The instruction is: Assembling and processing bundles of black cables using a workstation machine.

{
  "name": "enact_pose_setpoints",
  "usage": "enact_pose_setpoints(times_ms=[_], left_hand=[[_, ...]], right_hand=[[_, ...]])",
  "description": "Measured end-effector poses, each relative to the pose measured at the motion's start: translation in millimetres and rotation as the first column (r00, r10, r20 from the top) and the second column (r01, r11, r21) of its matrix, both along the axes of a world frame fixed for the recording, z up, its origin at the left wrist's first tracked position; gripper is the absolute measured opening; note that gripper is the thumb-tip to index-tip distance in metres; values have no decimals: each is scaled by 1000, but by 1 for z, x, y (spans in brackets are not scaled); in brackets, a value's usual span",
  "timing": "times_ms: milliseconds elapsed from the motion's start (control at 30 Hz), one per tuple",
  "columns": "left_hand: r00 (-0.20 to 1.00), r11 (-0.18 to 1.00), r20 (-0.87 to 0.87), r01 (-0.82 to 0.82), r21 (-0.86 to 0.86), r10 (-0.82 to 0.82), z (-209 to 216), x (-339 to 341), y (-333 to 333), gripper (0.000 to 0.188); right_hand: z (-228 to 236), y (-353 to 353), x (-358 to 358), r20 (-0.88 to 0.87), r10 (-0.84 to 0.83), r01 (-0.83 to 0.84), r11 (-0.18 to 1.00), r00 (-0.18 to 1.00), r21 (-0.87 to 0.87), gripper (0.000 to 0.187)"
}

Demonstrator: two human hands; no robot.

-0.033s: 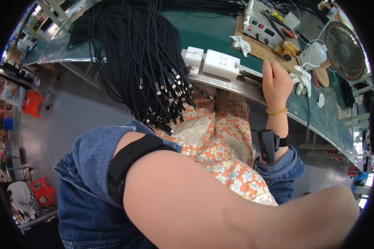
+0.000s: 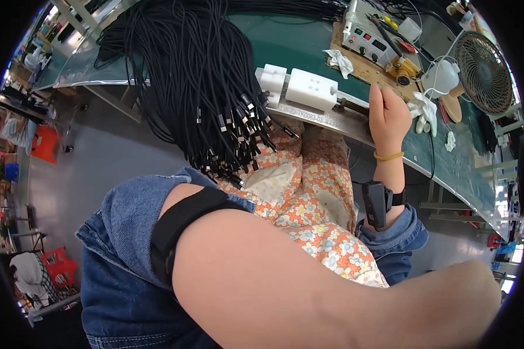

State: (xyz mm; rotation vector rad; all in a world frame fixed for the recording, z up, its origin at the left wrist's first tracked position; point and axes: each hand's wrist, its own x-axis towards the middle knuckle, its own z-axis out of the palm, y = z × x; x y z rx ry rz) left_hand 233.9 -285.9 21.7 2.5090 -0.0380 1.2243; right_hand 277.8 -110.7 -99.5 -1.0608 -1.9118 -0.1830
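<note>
My right hand [image 2: 390,119] is closed in a fist at the table's front edge, thumb side up. It is wrapped round the end of a metal rod [image 2: 350,108] that runs out of a white block fixture [image 2: 312,89]. That fixture sits on a metal plate [image 2: 308,115] with printed marks. My left forearm [image 2: 285,279] crosses low in front of me toward the lower right. At its far end my left hand [image 2: 477,288] is bent out of sight, its fingers hidden. A thick bundle of black cables [image 2: 186,70] hangs over the table edge left of the fixture, metal-tipped plugs downward.
A control box [image 2: 370,38] with knobs and red lights stands on a brown board at the back right. Nearby are a fan [image 2: 482,71], a white glove [image 2: 423,111] and a crumpled white cloth [image 2: 339,63]. Red stools [image 2: 59,267] stand on the floor at the left.
</note>
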Motion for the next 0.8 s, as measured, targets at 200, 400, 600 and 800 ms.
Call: enact_pose_setpoints(times_ms=[200, 400, 600, 800], left_hand=[[998, 999, -33, 53, 6, -53, -1, 13, 3, 17], [994, 995, -43, 99, 12, -98, -3, 21, 2, 16], [998, 999, -45, 34, 33, -32, -13, 13, 10, 16], [999, 997, -35, 29, 69, -27, -12, 8, 19, 16]], right_hand=[[-2, 2, -3, 24, 0, -1, 999, 1000, 35, 35], [1, 2, 3, 52, -29, 26, 998, 998, 56, 33], [-2, 0, -5, 28, 36, -37, 999, 999, 12, 31], [-7, -2, 4, 38, -31, 31, 1000, 999, -4, 34]])
